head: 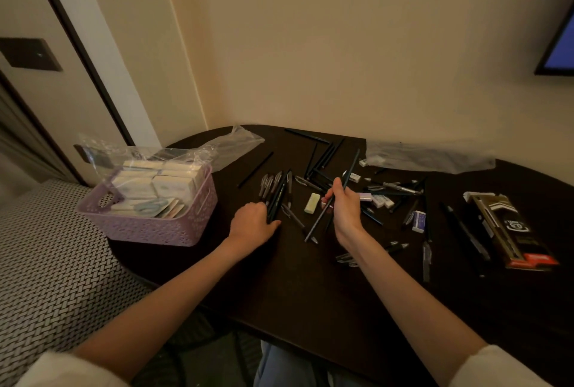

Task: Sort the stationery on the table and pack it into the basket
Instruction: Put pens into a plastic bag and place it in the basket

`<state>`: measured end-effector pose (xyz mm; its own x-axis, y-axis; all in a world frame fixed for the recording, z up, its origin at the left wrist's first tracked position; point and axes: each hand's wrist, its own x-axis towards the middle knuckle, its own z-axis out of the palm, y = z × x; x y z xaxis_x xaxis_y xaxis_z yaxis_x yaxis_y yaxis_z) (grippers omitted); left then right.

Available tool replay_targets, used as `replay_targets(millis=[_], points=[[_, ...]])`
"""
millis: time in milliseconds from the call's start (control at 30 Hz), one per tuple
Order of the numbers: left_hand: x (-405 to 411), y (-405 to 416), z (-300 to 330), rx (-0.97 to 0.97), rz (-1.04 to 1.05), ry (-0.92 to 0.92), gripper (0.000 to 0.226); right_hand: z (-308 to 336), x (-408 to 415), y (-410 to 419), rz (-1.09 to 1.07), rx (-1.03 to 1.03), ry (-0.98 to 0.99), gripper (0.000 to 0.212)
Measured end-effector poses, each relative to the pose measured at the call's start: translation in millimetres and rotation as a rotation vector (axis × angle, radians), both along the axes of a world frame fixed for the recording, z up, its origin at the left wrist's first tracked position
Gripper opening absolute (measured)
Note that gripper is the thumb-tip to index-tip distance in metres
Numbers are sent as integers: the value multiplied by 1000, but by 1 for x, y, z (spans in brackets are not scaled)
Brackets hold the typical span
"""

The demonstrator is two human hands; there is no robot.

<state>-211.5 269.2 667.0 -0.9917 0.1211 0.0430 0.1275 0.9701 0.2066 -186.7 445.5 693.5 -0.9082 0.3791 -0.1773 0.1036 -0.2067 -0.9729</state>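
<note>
A purple lattice basket [198, 200] stands at the table's left edge, filled with white boxes and a pair of scissors. My left hand [253, 221] grips a bundle of dark pencils [277, 198] lying on the table just right of the basket. My right hand [343, 206] holds a few dark pencils [348, 174] slanted above the tabletop. Loose pens, pencils and erasers, among them a pale green eraser [312, 202], lie scattered around both hands.
The dark table [310, 287] meets the wall at the back. Clear plastic bags lie at the back left [236, 143] and back right [428, 155]. A dark and gold pencil box [509, 228] lies at the right. A woven seat [46, 268] is left of the table.
</note>
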Motion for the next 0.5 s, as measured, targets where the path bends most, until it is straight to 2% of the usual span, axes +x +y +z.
replay_targets(millis=[133,400,500], points=[[1,6,-3,-62,-30,-6,24,-1,7,0,84,-151,39,35],[4,11,-7,-303,-50,1,41,-2,14,3,77,-107,-7,33],[6,11,-10,-331,-28,-11,37,-4,14,6,135,-115,-59,32]])
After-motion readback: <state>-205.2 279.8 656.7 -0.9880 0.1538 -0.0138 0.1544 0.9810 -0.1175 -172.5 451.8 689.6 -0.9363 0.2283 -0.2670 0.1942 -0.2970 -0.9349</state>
